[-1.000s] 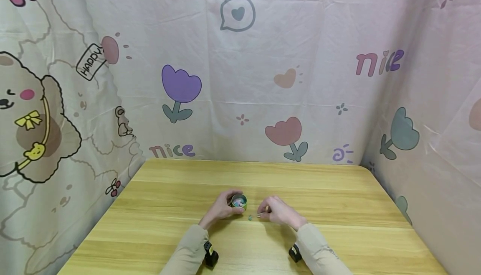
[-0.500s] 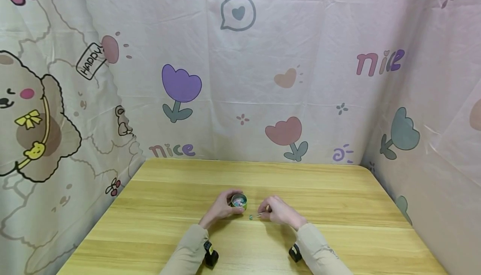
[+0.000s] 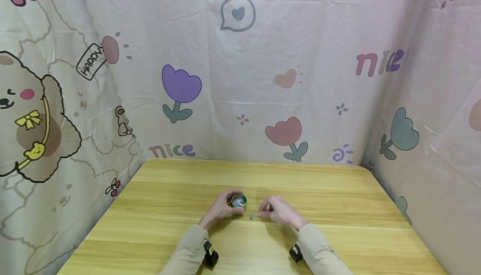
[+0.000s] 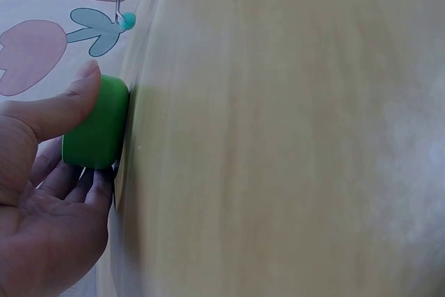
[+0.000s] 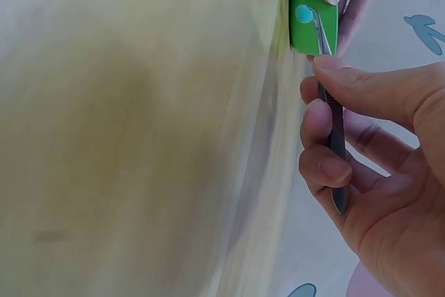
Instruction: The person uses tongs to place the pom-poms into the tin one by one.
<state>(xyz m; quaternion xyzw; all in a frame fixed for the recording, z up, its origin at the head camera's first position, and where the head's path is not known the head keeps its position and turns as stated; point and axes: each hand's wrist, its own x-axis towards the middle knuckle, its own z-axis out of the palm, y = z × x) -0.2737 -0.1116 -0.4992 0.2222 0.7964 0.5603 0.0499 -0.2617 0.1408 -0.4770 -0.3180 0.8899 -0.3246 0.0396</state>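
A small round green container stands on the table, open side up, with small pink, white and teal pieces inside. My left hand grips it from the left, thumb on the near side and fingers behind. Metal tweezers with a bent tip are pinched between the thumb and fingers of my right hand. At their tip is a teal bead, just right of and nearer than the container; it seems to be just off the tabletop.
The wooden table reaches back to a patterned cloth hung behind it and at both sides. A black wrist device sits at the left cuff and another black device at the right cuff.
The teal bead has shifted slightly right and up in the head view, along with the tweezers' tip. My right hand has moved only a little; my left hand and the container have stayed put.
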